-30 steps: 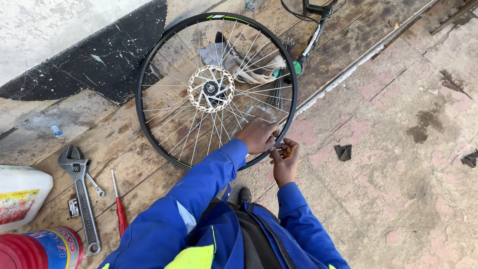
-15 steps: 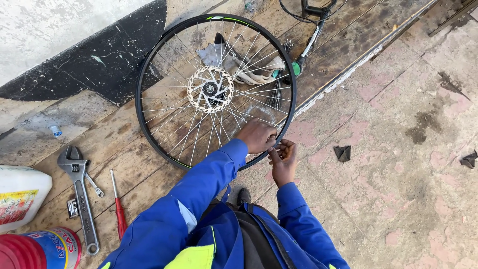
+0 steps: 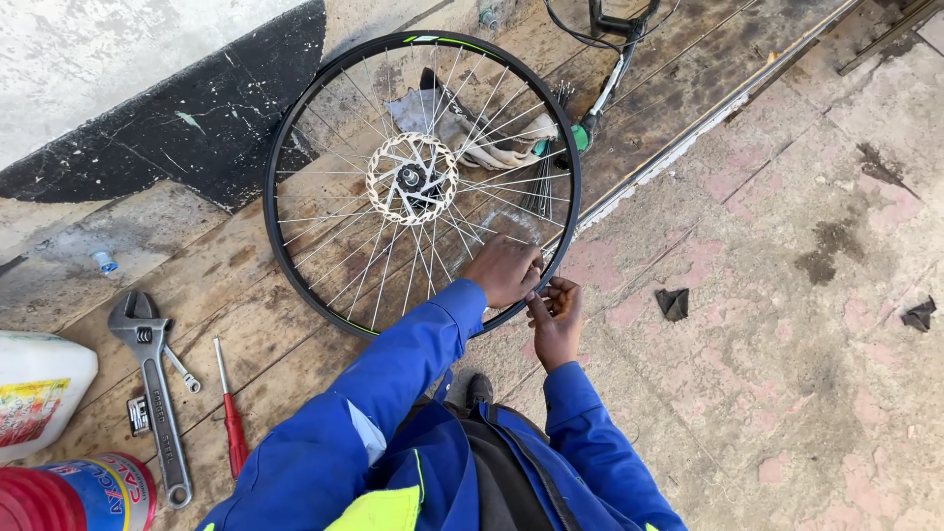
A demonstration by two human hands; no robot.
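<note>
At the far left a white plastic jug (image 3: 39, 388) and a red can (image 3: 74, 495) lie on the wooden boards (image 3: 256, 295), off to the side and well apart from the work. Next to them lie a big grey adjustable wrench (image 3: 152, 393), a small spanner (image 3: 182, 369) and a red-handled screwdriver (image 3: 232, 428), all flat on the boards and near the person, so they look easy to grab. In the middle a black bicycle wheel (image 3: 295, 285) stands up with its bottom near the person's feet, so the rim is close to both hands. It has thin silver spokes (image 3: 344, 261) and a shiny brake disc (image 3: 412, 179) at its hub. Behind the wheel a pale rag (image 3: 492, 147) lies on the boards. The left hand (image 3: 504, 270), in a blue sleeve (image 3: 393, 383), is curled shut around the low right part of the rim, which seems to keep the wheel from rolling. The right hand (image 3: 556, 315) is just beside it, with its fingers pinched at the rim where a spoke ends; it may hold something tiny, but I cannot tell what. Further right a bicycle pump (image 3: 610, 74) with a green part leans on the boards. On the pinkish stone floor (image 3: 787, 344) lie two dark scraps (image 3: 675, 303).
</note>
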